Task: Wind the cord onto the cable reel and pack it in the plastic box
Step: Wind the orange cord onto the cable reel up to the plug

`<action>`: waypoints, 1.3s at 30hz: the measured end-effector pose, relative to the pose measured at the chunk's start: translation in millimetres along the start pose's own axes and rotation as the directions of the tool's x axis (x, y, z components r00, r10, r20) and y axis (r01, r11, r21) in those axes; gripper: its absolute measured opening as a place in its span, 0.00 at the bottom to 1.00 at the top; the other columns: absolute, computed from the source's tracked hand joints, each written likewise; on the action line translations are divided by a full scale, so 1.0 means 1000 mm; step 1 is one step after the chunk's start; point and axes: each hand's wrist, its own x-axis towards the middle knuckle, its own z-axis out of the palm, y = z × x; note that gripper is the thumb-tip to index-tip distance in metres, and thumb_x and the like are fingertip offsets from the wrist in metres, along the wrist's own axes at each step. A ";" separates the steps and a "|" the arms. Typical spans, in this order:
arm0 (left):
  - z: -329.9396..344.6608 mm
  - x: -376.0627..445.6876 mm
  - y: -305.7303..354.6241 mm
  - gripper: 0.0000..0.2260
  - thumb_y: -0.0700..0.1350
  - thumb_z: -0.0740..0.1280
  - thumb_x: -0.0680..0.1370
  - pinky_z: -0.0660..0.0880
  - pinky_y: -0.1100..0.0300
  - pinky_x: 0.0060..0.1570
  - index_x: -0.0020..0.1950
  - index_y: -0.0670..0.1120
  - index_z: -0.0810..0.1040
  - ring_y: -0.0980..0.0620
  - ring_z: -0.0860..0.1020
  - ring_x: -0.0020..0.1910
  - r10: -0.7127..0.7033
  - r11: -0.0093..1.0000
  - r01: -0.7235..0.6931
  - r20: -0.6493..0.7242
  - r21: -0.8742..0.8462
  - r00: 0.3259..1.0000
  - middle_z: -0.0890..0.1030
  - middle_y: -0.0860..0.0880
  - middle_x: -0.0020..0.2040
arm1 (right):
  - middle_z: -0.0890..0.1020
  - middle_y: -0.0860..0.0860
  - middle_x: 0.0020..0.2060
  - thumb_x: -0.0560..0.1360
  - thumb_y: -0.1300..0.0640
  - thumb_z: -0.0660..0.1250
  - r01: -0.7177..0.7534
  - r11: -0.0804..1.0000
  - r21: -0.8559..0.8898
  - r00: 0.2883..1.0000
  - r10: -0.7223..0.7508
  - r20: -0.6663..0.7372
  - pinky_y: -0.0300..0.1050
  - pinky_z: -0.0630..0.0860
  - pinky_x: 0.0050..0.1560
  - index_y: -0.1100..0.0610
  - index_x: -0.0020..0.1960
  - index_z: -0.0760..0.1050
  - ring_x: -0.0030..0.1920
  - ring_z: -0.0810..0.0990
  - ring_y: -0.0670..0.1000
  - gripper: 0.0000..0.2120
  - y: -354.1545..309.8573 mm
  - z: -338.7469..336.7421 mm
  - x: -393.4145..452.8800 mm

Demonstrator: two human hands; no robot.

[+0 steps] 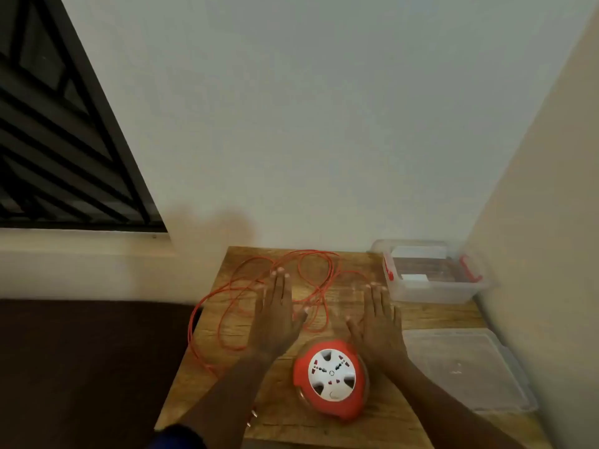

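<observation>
An orange cable reel [330, 380] with a white socket face lies flat on the wooden table [291, 409], near its front edge. Its thin orange cord [233, 293] sprawls in loose loops over the table's far left part and hangs off the left edge. My left hand [275, 315] is flat and spread, palm down, over the cord loops. My right hand [377, 322] is also spread flat, just beyond and to the right of the reel. Neither hand holds anything. A clear plastic box [431, 273] with red latches stands at the far right corner.
The box's clear lid [463, 371] lies flat on the table to the right of the reel. White walls close in behind and on the right. A dark surface [87, 367] lies left of the table, below a barred window [58, 131].
</observation>
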 end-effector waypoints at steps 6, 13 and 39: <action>0.036 -0.050 -0.002 0.37 0.66 0.48 0.83 0.45 0.48 0.81 0.85 0.47 0.45 0.47 0.44 0.85 -0.135 0.989 0.145 0.285 -0.014 0.949 0.48 0.46 0.86 | 0.46 0.55 0.79 0.78 0.35 0.50 -0.164 0.986 0.035 0.972 0.156 0.174 0.58 0.51 0.74 0.54 0.78 0.37 0.77 0.44 0.57 0.39 -0.001 0.024 -0.047; 0.044 -0.073 0.016 0.18 0.57 0.57 0.85 0.73 0.47 0.64 0.56 0.46 0.80 0.44 0.79 0.59 -0.201 0.862 0.349 0.383 -0.368 0.901 0.83 0.47 0.55 | 0.71 0.57 0.66 0.75 0.43 0.64 -0.413 0.864 0.287 0.895 0.328 0.302 0.54 0.67 0.66 0.56 0.72 0.62 0.64 0.70 0.57 0.30 -0.018 0.030 -0.078; -0.065 0.037 0.039 0.23 0.53 0.76 0.72 0.80 0.35 0.61 0.65 0.46 0.82 0.34 0.84 0.58 0.078 -0.075 0.601 0.597 -0.795 0.799 0.86 0.37 0.59 | 0.77 0.38 0.55 0.63 0.51 0.76 -0.038 0.838 0.544 0.968 -0.103 0.227 0.34 0.80 0.38 0.38 0.64 0.71 0.48 0.81 0.42 0.32 -0.063 -0.145 0.034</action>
